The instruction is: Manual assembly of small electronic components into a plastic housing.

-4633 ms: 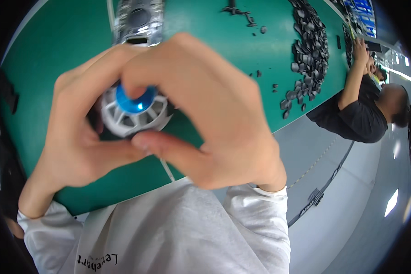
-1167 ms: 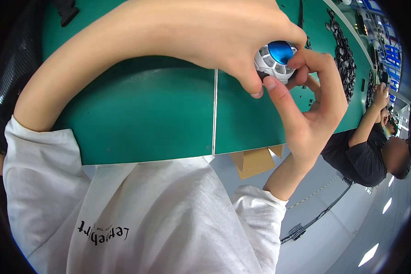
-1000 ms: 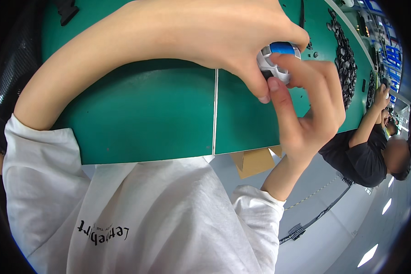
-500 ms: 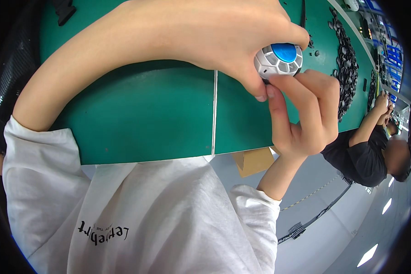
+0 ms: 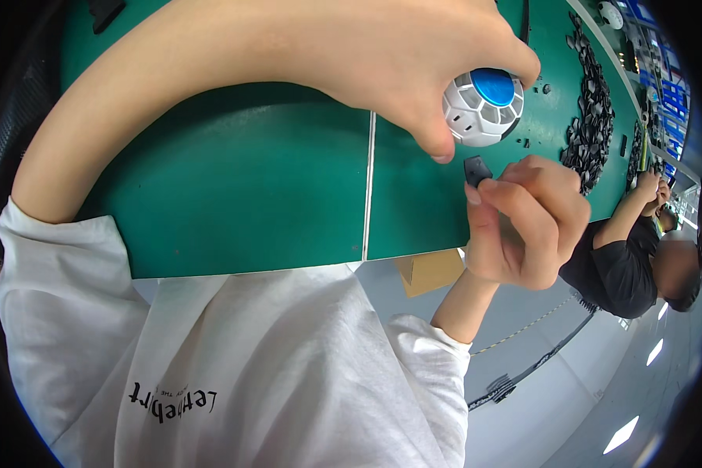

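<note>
A round white plastic ball with a faceted shell and a blue disc (image 5: 482, 109) is gripped in my left hand (image 5: 413, 62), its thumb below and fingers curled over the far side. Two small dark slots show in the shell. My right hand (image 5: 530, 222) pinches a small dark grey plastic piece (image 5: 477, 171) between thumb and forefinger. That piece is just below the ball, apart from it.
The green tabletop (image 5: 249, 187) has a pale seam (image 5: 369, 187) across it. A long heap of dark plastic pieces (image 5: 593, 125) lies at the right, with a few loose bits near the ball. A cardboard box (image 5: 429, 271) is below the table edge. A person in black (image 5: 620, 261) works at the right.
My right hand has moved down and away from the ball, and the small dark piece now shows in its pinch. The left hand has shifted slightly right, turning the ball so that two slots show.
</note>
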A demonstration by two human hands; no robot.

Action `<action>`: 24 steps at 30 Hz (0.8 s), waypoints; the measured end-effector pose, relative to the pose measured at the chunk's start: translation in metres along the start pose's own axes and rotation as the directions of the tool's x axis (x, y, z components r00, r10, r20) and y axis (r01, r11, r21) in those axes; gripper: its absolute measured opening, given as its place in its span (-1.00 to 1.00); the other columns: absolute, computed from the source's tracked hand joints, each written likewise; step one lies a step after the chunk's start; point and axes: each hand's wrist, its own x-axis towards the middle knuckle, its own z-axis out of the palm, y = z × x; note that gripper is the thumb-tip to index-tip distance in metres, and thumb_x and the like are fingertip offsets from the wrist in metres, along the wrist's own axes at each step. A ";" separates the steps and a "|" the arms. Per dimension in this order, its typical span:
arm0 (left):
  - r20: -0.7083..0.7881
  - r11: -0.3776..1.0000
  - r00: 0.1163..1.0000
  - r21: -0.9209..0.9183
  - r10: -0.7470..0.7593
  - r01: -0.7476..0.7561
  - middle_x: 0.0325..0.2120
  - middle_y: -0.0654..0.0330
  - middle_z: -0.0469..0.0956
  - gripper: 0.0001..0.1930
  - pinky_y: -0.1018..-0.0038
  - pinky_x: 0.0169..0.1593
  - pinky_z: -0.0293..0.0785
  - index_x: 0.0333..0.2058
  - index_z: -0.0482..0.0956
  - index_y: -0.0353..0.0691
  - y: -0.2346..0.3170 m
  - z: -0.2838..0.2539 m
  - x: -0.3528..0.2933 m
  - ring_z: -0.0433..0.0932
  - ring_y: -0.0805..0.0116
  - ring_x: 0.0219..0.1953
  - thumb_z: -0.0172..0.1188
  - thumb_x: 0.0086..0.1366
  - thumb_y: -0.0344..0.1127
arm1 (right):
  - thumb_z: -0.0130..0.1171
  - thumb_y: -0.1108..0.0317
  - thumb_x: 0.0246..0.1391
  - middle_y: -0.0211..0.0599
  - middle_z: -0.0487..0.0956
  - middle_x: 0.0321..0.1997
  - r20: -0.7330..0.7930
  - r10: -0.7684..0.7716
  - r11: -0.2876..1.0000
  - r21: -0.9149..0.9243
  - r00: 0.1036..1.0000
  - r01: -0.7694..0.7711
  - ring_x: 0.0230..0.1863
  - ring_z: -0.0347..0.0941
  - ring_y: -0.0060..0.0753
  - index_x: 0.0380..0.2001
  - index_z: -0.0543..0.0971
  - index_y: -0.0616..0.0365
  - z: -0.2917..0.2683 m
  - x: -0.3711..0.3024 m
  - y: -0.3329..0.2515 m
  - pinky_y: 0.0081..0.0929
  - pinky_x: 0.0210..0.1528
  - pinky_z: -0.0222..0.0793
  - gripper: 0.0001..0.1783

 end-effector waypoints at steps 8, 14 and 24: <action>-0.087 0.997 0.995 0.049 -0.048 0.053 -0.60 0.09 0.62 -0.59 0.48 -0.61 0.45 -0.36 0.63 -0.36 0.000 0.001 0.002 0.49 0.31 -0.69 0.52 -0.30 -0.44 | 0.30 0.64 -0.27 -0.15 0.55 -0.32 -0.063 -0.049 0.997 0.049 0.997 0.052 -0.36 0.49 -0.18 -0.39 0.58 0.21 0.002 0.002 -0.001 -0.37 -0.32 0.50 -0.74; 0.052 0.997 0.998 -0.064 -0.032 0.035 -0.55 -0.03 0.55 -0.79 0.42 -0.47 0.49 -0.46 0.46 -0.37 -0.001 -0.007 0.004 0.49 0.11 -0.60 0.30 0.00 -0.40 | 0.28 0.68 -0.26 -0.13 0.57 -0.31 0.024 -0.021 1.000 -0.007 0.999 0.021 -0.33 0.51 -0.15 -0.41 0.56 0.25 -0.003 0.010 -0.003 -0.36 -0.26 0.53 -0.76; 0.025 0.984 0.998 -0.166 -0.065 0.068 -0.51 -0.05 0.60 -0.77 0.40 -0.42 0.51 -0.42 0.48 -0.41 -0.003 0.003 -0.011 0.51 0.11 -0.57 0.30 0.01 -0.40 | 0.26 0.73 -0.22 -0.15 0.61 -0.28 0.030 0.323 0.935 0.143 0.946 -0.324 -0.35 0.52 -0.29 -0.31 0.59 0.35 0.016 0.019 -0.021 -0.49 -0.20 0.48 -0.71</action>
